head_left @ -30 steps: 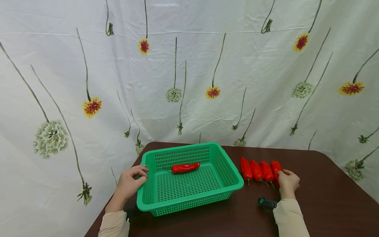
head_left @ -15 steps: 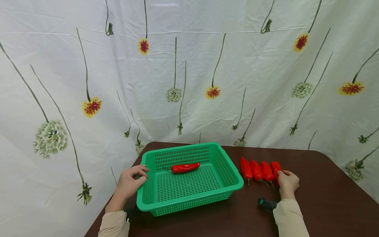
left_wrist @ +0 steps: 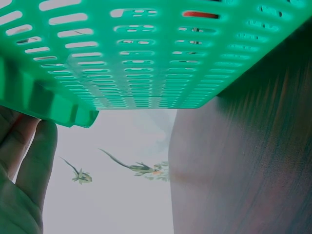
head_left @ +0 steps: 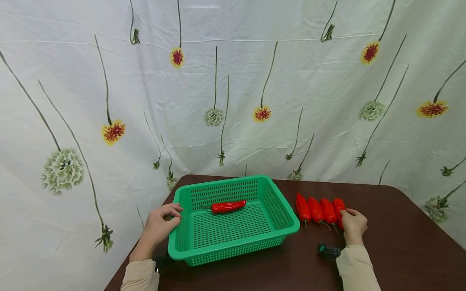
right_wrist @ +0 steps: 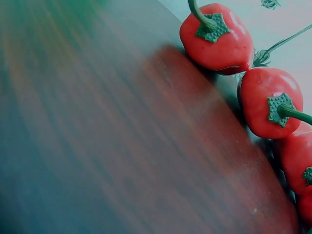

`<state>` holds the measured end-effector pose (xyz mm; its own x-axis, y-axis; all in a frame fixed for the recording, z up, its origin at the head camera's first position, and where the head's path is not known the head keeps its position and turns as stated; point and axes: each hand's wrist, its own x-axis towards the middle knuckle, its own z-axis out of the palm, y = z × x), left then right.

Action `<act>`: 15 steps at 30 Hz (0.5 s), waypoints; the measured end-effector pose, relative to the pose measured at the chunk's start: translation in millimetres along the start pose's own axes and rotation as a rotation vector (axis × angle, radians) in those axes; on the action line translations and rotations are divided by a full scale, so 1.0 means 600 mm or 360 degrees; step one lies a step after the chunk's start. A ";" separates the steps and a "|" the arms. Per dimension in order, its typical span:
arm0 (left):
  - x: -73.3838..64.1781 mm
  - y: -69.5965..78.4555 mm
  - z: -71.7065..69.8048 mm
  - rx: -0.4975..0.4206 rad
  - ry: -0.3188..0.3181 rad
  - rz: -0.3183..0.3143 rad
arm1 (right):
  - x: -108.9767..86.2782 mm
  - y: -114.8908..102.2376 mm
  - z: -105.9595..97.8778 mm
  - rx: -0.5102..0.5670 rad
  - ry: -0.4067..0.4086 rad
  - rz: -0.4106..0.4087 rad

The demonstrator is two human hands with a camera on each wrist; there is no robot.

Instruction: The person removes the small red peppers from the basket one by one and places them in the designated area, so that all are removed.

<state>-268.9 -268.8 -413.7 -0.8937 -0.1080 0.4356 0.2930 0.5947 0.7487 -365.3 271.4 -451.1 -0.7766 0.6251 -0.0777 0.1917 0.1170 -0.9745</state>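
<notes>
Right hand [head_left: 354, 223] pinched rightmost long red pepper [head_left: 339, 205]; likely light, slick, best held mid-body. Left hand [head_left: 160, 224] gripped green plastic basket [head_left: 236, 245].

head view evenly lit; left-wrist cloth [left_wrist: 122, 204] washed out; right-wrist tabletop [right_wrist: 122, 136] hazy, blurred.

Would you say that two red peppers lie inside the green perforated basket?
No, the head view shows only one red pepper inside the green perforated basket.
</notes>
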 end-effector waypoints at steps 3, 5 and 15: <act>0.000 0.001 0.000 -0.0006 0.0000 -0.0010 | 0.000 0.000 0.000 -0.0018 -0.0011 -0.0008; 0.000 0.001 0.000 -0.0004 0.0003 -0.0014 | 0.001 0.000 0.000 -0.0012 -0.0011 -0.0007; 0.000 0.002 0.000 -0.0011 0.0005 -0.0020 | 0.003 0.002 -0.002 0.0043 0.0038 0.0008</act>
<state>-268.5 -268.4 -412.9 -0.8964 -0.1180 0.4273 0.2839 0.5876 0.7577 -365.9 273.6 -452.2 -0.7610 0.6441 -0.0779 0.1791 0.0932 -0.9794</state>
